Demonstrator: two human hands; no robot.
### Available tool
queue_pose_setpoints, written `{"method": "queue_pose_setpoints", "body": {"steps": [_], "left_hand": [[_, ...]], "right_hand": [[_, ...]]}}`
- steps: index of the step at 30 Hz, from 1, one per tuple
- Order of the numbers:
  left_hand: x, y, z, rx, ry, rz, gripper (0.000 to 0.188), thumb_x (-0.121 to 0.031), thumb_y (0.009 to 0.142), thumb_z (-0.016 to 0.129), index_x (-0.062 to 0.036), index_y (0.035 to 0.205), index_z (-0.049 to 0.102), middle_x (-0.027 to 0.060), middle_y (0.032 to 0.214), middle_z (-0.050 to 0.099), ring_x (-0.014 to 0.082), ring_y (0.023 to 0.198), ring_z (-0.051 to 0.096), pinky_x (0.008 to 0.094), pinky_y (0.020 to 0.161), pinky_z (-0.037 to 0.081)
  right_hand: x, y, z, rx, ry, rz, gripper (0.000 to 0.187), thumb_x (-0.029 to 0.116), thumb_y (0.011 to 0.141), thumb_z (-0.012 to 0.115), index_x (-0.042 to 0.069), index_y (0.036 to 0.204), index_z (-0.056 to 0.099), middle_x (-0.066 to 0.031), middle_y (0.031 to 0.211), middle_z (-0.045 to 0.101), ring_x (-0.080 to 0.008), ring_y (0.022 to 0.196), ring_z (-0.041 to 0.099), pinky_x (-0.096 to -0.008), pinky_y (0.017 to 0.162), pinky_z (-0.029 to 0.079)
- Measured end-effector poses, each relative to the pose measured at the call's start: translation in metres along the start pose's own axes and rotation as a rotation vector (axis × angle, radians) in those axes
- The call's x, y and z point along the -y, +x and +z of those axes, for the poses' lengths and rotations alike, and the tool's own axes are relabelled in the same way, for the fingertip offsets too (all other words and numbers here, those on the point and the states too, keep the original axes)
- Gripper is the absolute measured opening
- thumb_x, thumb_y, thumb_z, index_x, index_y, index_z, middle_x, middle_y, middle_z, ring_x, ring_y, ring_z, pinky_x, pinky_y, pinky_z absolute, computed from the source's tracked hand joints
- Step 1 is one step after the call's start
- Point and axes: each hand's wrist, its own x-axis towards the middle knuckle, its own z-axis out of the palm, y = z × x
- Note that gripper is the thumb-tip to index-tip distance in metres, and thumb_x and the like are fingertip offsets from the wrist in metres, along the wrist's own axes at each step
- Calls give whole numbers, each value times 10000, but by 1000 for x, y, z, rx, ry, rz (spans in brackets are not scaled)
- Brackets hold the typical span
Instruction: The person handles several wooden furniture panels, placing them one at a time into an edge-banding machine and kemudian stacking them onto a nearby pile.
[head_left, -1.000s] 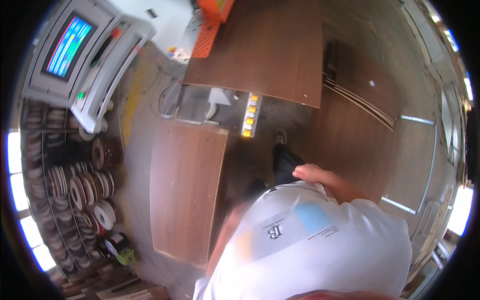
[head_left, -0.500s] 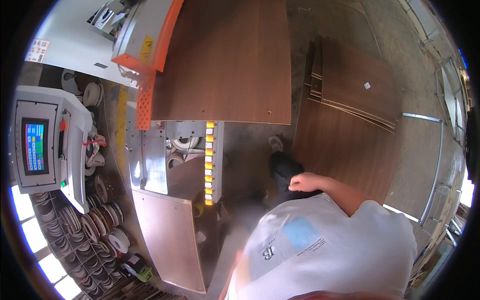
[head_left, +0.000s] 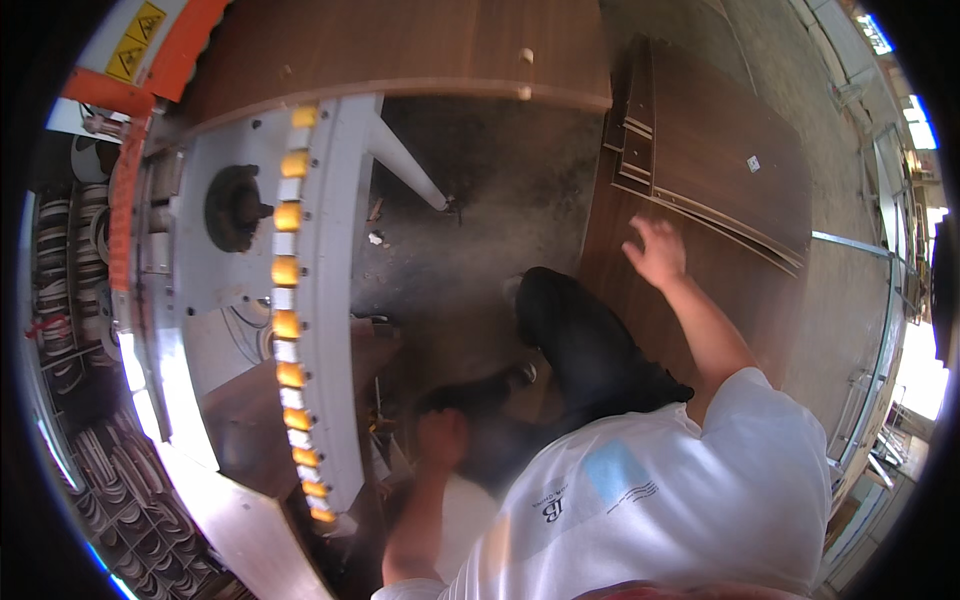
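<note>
My right hand (head_left: 658, 252) is raised in front of me with its fingers apart and nothing in them. Below it lies a large brown wood-grain panel (head_left: 715, 310). My left hand (head_left: 442, 437) hangs low beside my dark trouser leg, near the end of the roller rail (head_left: 325, 300). Its fingers are in shadow and blurred, so their hold is unclear. A brown board (head_left: 430, 50) extends over the far end of the rail, with light round spots near its near edge. Neither hand touches this board.
The rail carries yellow and white rollers (head_left: 286, 270). An orange machine guard (head_left: 190, 50) stands at the far left. More brown panels (head_left: 725, 130) are stacked at the right. A sloping metal leg (head_left: 405, 165) reaches toward the floor. Edging rolls (head_left: 90, 220) fill the left side.
My view has dropped closer to the roller rail, and my legs are now bent. The right hand has moved forward and its fingers have spread. My left hand has come into clearer view.
</note>
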Motion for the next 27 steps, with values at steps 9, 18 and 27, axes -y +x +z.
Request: {"method": "queue_pose_setpoints", "body": {"steps": [9, 18, 27], "left_hand": [[-6, 28, 27, -297, -153, 147, 76, -127, 829, 704, -95, 892, 676, 109, 837, 674, 351, 804, 595, 490, 765, 431], [-54, 6, 43, -252, 71, -1, 78, -152, 835, 708, -107, 887, 670, 79, 819, 678, 338, 835, 604, 475, 789, 425], [-48, -13, 86, -383, 122, 49, 112, -106, 888, 634, -103, 781, 598, 75, 707, 541, 242, 641, 511, 389, 617, 448]], "right_hand": [[-119, 89, 63, -412, -166, -103, 584, 501, 961, 646, 239, 1474, 550, -6, 1574, 499, -270, 1448, 465, -498, 1155, 427], [-147, 142, 60, -290, -28, 152, 595, 550, 977, 602, 301, 1510, 514, 34, 1625, 434, -261, 1497, 401, -505, 1199, 369], [-108, 67, 102, -506, 784, 432, 312, 375, 893, 759, 139, 1093, 717, -77, 992, 769, -257, 953, 726, -385, 838, 565]]}}
